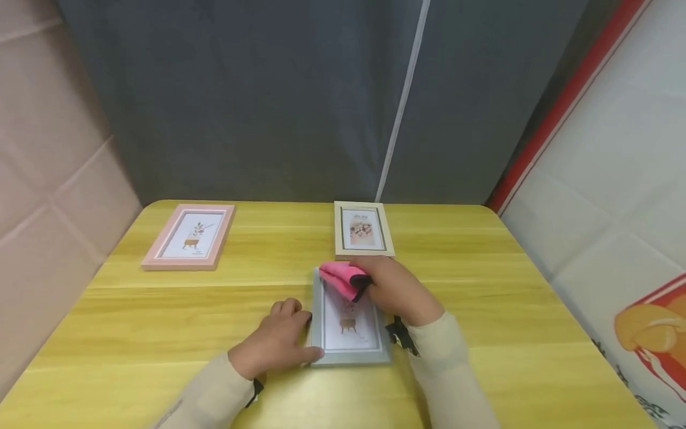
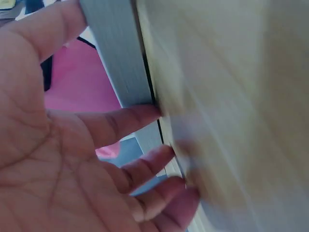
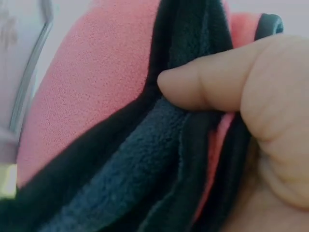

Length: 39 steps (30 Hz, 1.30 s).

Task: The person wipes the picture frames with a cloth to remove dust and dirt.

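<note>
A grey picture frame lies face up at the near middle of the table, its print showing a plant in a brown pot. My left hand steadies its left side, thumb at the near-left corner. In the left wrist view the fingers reach along the frame's edge, fairly straight. My right hand grips a folded pink cloth with dark edging, over the frame's upper part. Up close, the right thumb presses on the cloth's folds; its other fingers are mostly hidden.
A cream picture frame lies just beyond the grey one. Farther left, near the back edge, is a pink picture frame. The wood-grain table meets a dark curtain behind, with pale walls at both sides.
</note>
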Motion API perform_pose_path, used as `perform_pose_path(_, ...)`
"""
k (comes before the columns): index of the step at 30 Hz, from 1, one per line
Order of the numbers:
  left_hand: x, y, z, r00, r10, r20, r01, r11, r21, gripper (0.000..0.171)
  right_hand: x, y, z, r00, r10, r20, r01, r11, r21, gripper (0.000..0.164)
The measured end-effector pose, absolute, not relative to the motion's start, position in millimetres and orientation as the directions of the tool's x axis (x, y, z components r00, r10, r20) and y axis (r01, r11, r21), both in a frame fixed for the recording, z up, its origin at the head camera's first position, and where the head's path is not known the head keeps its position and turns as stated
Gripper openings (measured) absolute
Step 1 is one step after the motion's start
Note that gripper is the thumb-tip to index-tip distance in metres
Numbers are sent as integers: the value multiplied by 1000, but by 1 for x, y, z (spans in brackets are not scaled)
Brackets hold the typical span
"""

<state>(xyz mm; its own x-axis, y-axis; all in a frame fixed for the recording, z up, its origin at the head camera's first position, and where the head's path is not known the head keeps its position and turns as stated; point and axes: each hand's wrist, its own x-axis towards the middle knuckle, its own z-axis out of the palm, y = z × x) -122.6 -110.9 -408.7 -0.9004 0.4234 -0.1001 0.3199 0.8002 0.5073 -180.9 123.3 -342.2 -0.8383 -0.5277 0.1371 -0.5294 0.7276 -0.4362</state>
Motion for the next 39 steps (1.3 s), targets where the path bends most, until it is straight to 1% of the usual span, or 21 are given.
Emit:
perform_pose_path(2, -124, -110, -410, -906, 413, -93, 317, 807, 498, 72, -175, 118, -340, -823, -547, 154, -552, 705, -445, 23)
perform_pose_path(5, -125, -111, -409, -905, 415, -96, 322, 812, 486, 71, -166, 109, -342, -790, -596, 144, -592, 681, -430, 19)
perform_pose_path(7, -125, -111, -408, -895, 434, -105, 337, 811, 479, 73, -158, 106, -347, -767, -632, 110, -615, 675, -408, 24)
perform_pose_path(9, -124, -112, -408, -882, 455, -118, 351, 804, 480, 72, -149, 105, -354, -736, -673, 72, -647, 668, -367, 24)
perform_pose_path(11, -122, -113, -408, -875, 464, -139, 351, 804, 480, 72, -140, 104, -360, -705, -709, 26, -669, 653, -355, 26)
perform_pose_path(13, -121, -113, -408, -872, 464, -158, 345, 810, 473, 67, -131, 106, -364, -677, -736, -27, -680, 639, -359, 29)
perform_pose_path(15, -121, -112, -409, -871, 456, -181, 337, 825, 454, 60, -124, 106, -368, -649, -758, -63, -697, 626, -351, 35)
perform_pose_path(18, -121, -112, -409, -869, 453, -198, 342, 840, 421, 55, -116, 103, -371, -623, -777, -91, -731, 620, -287, 40)
perform_pose_path(21, -121, -112, -408, -867, 455, -203, 349, 846, 404, 54, -112, 98, -373, -638, -764, -96, -740, 643, -200, 35)
perform_pose_path(23, -121, -113, -408, -866, 456, -206, 353, 848, 395, 54, -111, 95, -374, -660, -744, -104, -725, 667, -173, 34)
perform_pose_path(26, -123, -113, -408, -864, 461, -203, 362, 849, 384, 55, -112, 89, -373, -692, -712, -119, -694, 701, -164, 36)
perform_pose_path(31, -123, -113, -408, -862, 469, -192, 372, 843, 388, 62, -118, 82, -371, -721, -678, -146, -664, 735, -133, 36)
perform_pose_path(35, -122, -114, -408, -860, 478, -178, 378, 831, 408, 69, -132, 76, -371, -738, -660, -142, -652, 751, -101, 27)
perform_pose_path(37, -122, -115, -407, -860, 481, -171, 379, 826, 417, 70, -142, 72, -372, -750, -644, -153, -635, 765, -107, 21)
perform_pose_path(39, -122, -116, -406, -859, 482, -172, 378, 824, 422, 69, -153, 69, -371, -764, -619, -182, -606, 786, -126, 20)
